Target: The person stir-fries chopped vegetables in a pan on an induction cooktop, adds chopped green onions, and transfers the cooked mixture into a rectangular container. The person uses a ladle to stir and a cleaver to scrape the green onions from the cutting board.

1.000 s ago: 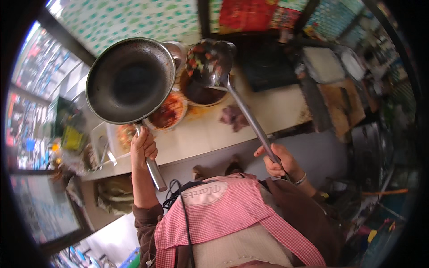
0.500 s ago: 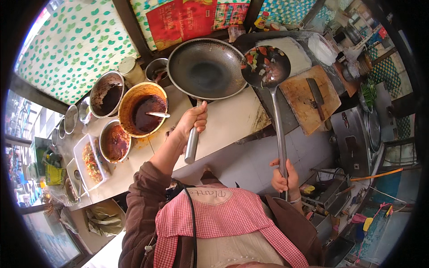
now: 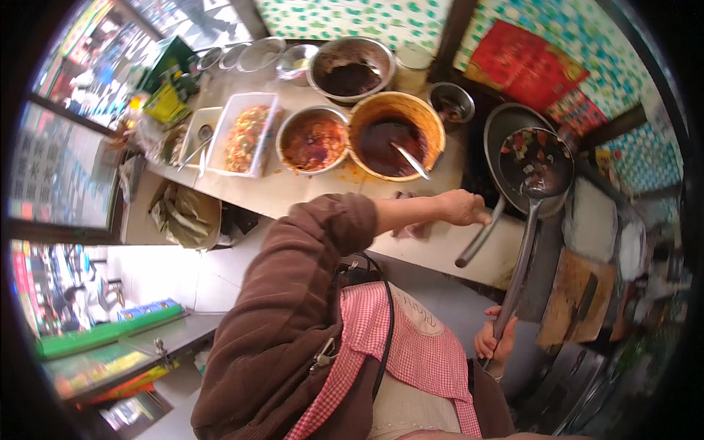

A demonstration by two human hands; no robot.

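My right hand (image 3: 495, 341) is wrapped round the long metal handle of a ladle (image 3: 522, 257). The ladle's broad bowl hangs over the wok (image 3: 493, 150), holding chopped red, green and pale pieces with some liquid. Beside the wok's metal handle (image 3: 480, 240), my left hand (image 3: 463, 207) is off the grip, its fingers loosely bent and slightly blurred. Nothing shows in that hand; whether a fingertip still brushes the handle I cannot tell. A tall pot (image 3: 436, 121) of dark red sauce, with a spoon (image 3: 411, 160) leaning in it, stands left of the wok.
Left along the counter (image 3: 352, 192) are a bowl of red chili sauce (image 3: 314, 139), a steel bowl of dark paste (image 3: 350, 70) and a plastic box (image 3: 246, 136) of chopped vegetables. A small steel pot (image 3: 451, 103) stands behind. At right lies a cutting board (image 3: 561, 304) with a cleaver (image 3: 584, 304).
My view has swung left. My left hand has let go of the wok handle and moved to its left. The filled ladle has moved from beside the wok to over it.
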